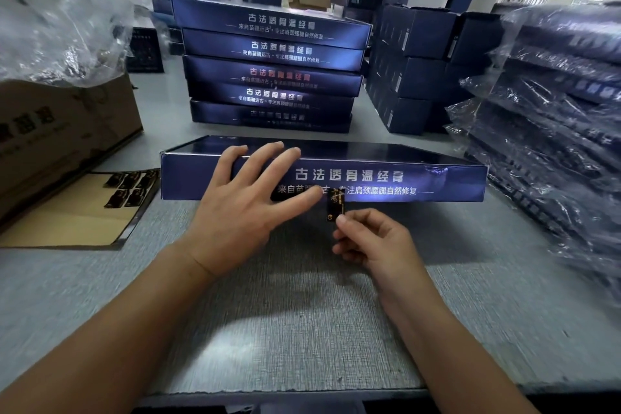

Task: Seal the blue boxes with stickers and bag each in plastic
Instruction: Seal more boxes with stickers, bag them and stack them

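A flat blue box (pixel 386 175) with white lettering lies across the grey table in front of me. My left hand (pixel 248 198) rests on its front edge with fingers spread, the fingertips over the lid and the thumb against the front face. My right hand (pixel 369 239) pinches a small black and gold sticker (pixel 335 208) by its lower end, holding it upright against the box's front face just right of my left thumb. A sheet (pixel 84 208) bearing several more black stickers lies at the left.
A stack of several blue boxes (pixel 272 64) stands behind the one in front. Bagged boxes (pixel 554 118) pile up at the right. A cardboard carton (pixel 60 131) with plastic bags (pixel 57 20) on top sits at the left. More dark boxes (pixel 420 54) stand at the back right.
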